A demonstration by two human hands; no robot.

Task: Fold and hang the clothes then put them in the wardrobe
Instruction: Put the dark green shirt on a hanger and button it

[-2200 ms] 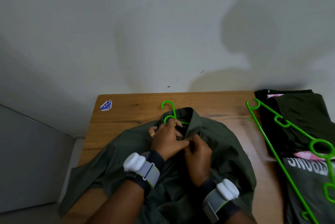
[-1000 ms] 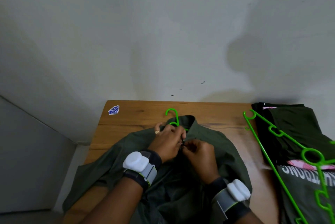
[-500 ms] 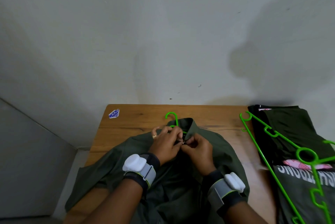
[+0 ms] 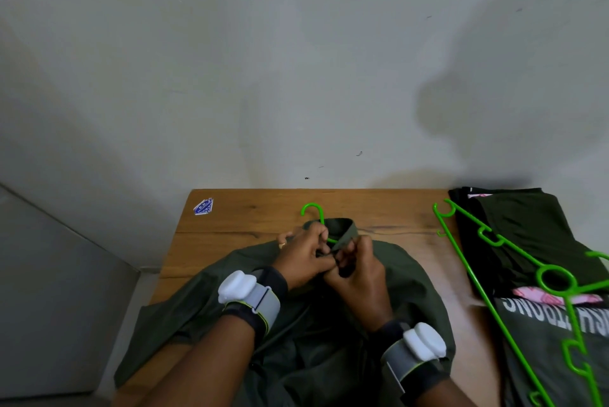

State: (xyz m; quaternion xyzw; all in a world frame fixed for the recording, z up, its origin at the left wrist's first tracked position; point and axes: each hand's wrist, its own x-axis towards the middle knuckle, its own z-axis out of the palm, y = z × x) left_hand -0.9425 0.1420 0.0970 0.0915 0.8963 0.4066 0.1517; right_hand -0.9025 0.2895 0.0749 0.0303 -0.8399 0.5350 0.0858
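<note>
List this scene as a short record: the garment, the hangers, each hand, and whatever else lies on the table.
shirt: dark green, spread on the table, collar on the far side
hanger: green, inside the shirt, hook sticking out of the collar
left hand: pinches the shirt front just below the collar
right hand: pinches the shirt front next to the left hand
spare hangers: green, lying across the folded clothes on the right
sticker: blue, far left corner of the table

table (image 4: 395,209): wooden | far left: sticker (image 4: 203,206) | near middle: shirt (image 4: 418,294) | right: clothes pile (image 4: 527,228), green hanger (image 4: 463,261) beside it
</note>
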